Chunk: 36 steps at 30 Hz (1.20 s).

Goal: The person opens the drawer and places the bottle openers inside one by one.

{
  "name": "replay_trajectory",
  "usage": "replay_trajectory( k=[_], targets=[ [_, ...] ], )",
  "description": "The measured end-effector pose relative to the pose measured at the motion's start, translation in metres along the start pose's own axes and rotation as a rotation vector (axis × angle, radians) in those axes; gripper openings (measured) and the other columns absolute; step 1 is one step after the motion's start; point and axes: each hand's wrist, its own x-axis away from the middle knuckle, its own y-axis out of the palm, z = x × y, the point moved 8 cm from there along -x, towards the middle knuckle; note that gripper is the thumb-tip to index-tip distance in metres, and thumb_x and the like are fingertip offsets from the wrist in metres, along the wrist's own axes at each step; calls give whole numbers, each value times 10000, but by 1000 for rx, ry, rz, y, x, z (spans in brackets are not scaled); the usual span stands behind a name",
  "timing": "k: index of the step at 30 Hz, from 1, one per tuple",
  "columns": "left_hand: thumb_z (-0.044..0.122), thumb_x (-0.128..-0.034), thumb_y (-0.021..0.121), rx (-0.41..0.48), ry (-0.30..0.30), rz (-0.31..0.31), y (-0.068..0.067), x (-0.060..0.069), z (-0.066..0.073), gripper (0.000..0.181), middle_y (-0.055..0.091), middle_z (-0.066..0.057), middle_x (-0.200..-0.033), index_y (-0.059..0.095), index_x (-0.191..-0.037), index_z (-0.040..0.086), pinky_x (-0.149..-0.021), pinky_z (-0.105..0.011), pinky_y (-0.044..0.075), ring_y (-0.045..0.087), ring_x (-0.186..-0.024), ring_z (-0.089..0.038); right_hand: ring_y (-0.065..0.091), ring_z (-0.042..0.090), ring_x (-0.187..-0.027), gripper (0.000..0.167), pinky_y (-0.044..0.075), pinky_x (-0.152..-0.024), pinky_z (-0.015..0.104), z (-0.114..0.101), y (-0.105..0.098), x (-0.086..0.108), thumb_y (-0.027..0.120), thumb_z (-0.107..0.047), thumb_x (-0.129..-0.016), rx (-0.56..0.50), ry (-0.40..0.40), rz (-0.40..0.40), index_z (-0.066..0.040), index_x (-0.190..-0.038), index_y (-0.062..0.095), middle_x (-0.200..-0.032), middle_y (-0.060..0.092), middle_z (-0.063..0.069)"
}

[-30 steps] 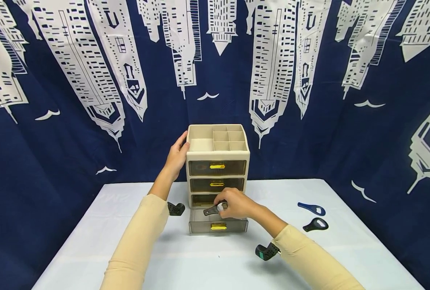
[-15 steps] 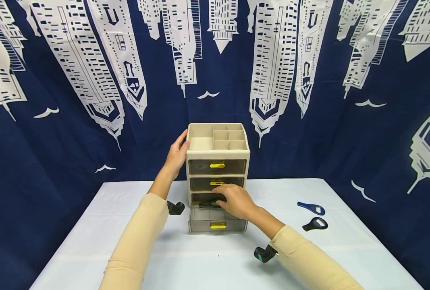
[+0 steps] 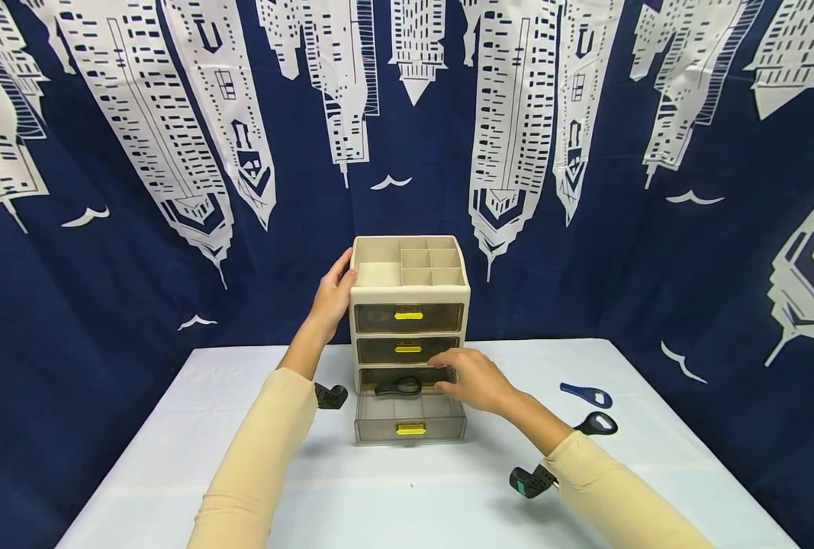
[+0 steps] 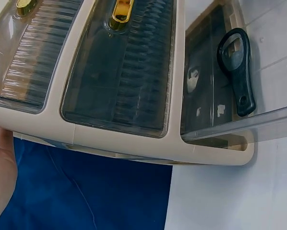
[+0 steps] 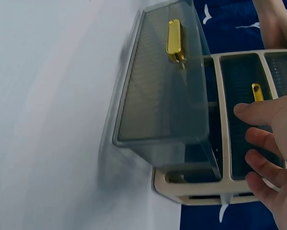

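Note:
A cream drawer cabinet (image 3: 379, 293) with gold handles stands at the back of the table, its bottom drawer (image 3: 441, 429) pulled out. A black bottle opener (image 4: 243, 88) lies in that drawer, towards the back. My left hand (image 3: 329, 303) rests against the cabinet's upper left side with its fingers extended. Just above the drawer's right side, my right hand (image 3: 478, 379) holds nothing; its fingers are spread and slightly bent. In the right wrist view, the fingers of my right hand (image 5: 273, 143) appear in front of the middle drawer.
On the right of the table lie a blue bottle opener (image 3: 587, 394) and a second black bottle opener (image 3: 599, 423), partly hidden by my right forearm. Both upper drawers are closed. A dark blue patterned cloth (image 3: 297, 290) hangs behind.
My right hand has lowered the black bottle opener into the bottom drawer, let go of it and moved to the right. My left hand has stayed at the cabinet's side.

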Motion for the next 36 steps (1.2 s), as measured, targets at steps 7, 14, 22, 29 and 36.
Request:
replay_trajectory(
  k=[7,14,22,29,36],
  targets=[
    [191,-1115,440,10,-4,-7,0,0,-1,544,337,-99,-1645,318,-1646,190,-1139,-444,355,439,-1402,-262,682,277,-1064,375,540,-913,461,10,-13,9,848,-91,-859,-55,1,-23,-41,-1216,743,-1153,740,51],
    [178,-1114,433,15,-4,7,-2,1,0,540,325,-94,-1652,324,-1643,177,-1147,-447,342,428,-1411,-270,668,287,-1040,367,541,-902,472,27,-17,22,842,-63,-862,-105,-5,-84,3,-1207,735,-1157,736,83],
    [179,-1114,433,13,0,-5,0,0,-1,543,326,-99,-1652,320,-1644,175,-1155,-453,332,418,-1420,-271,660,272,-1026,356,545,-871,517,59,-23,52,849,-73,-856,-117,20,-141,-44,-1193,740,-1152,728,48],
    [183,-1118,438,20,-16,-5,2,0,-2,537,316,-76,-1659,327,-1643,203,-1159,-434,328,401,-1434,-246,655,313,-1038,375,545,-869,497,92,-40,86,855,-105,-861,-115,135,-145,-42,-1210,732,-1164,722,64],
    [189,-1123,428,14,-10,-6,2,1,-2,536,300,-66,-1666,314,-1647,199,-1169,-429,311,376,-1455,-236,640,390,-1077,374,531,-893,533,124,-54,121,826,-122,-890,-149,219,-149,-24,-1233,716,-1207,707,143]
  ],
)
